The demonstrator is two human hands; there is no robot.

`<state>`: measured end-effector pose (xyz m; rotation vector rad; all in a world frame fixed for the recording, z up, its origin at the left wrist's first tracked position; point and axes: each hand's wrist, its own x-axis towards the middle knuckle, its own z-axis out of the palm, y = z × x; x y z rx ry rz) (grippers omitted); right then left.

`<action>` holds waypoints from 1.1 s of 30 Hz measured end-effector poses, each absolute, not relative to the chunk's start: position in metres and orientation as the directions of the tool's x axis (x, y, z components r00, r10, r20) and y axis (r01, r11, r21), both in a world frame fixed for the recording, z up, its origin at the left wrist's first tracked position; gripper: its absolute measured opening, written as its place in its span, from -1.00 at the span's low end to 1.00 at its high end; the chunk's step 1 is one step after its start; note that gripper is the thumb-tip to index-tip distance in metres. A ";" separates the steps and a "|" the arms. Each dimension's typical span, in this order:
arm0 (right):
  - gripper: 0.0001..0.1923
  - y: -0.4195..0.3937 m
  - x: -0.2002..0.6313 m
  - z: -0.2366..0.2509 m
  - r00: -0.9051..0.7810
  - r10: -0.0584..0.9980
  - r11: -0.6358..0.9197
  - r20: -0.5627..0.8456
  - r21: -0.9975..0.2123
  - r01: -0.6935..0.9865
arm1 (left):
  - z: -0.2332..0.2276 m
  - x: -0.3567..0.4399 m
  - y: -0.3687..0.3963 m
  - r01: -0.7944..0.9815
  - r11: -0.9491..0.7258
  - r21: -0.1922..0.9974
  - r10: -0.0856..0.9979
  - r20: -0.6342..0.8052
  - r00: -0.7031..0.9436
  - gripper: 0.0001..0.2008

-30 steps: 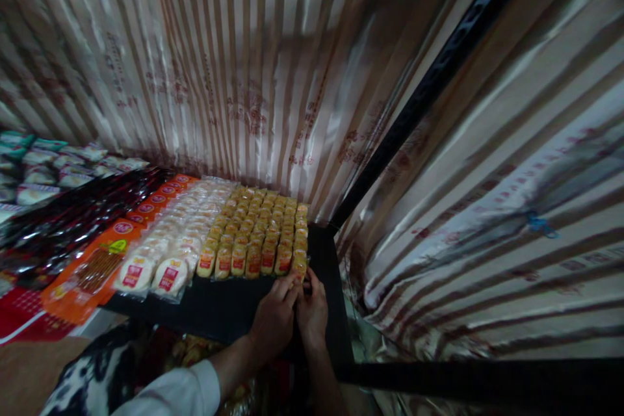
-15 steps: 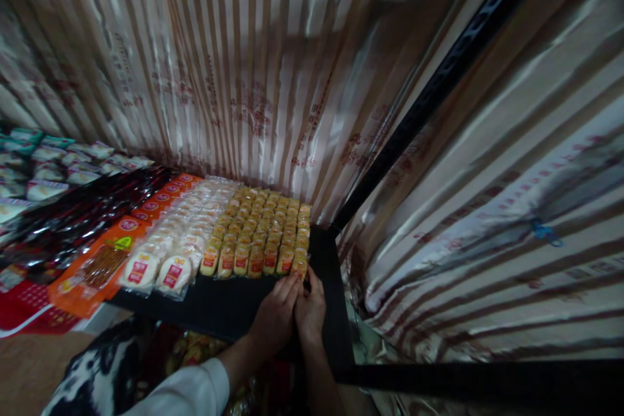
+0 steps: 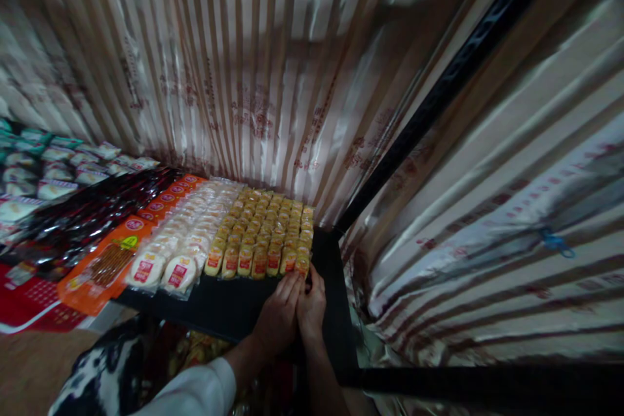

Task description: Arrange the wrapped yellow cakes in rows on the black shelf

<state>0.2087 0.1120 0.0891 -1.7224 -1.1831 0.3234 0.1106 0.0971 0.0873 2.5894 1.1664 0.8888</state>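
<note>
1. Overall, facing a shiny curtain with cream-and-brown stripes (image 3: 273, 78).
2. Working over a flat black shelf (image 3: 224, 309).
3. Overlooking, on the shelf, tight rows of small golden-yellow oblong packets (image 3: 260, 234) in clear film.
4. Resting the bare left hand (image 3: 279, 312) and bare right hand (image 3: 312, 305) close together.
5. Touching the rightmost row's nearest packet (image 3: 303, 261) with both, at its near end; not being able to tell whether pinching or pressing.
6. Probably weighing little, sliding easily in slick film, crumbling if squeezed; likely needing a light hold at both sides.
</note>
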 end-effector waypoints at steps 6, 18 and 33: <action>-0.44 0.112 0.209 0.085 0.499 0.829 -0.047 0.252 -0.857 0.512 | 0.085 0.110 0.097 0.620 -0.688 0.377 0.720 0.464 0.517 -0.53; -0.39 0.082 0.196 0.114 0.547 0.804 -0.103 0.233 -0.851 0.514 | 0.124 0.090 0.066 0.529 -0.623 0.576 0.782 0.446 0.436 -0.56; -0.63 -0.038 0.099 0.034 -0.009 0.986 -0.128 -0.169 -0.783 0.609 | 0.046 -0.029 -0.048 0.604 0.045 0.796 0.961 -0.200 0.193 -0.53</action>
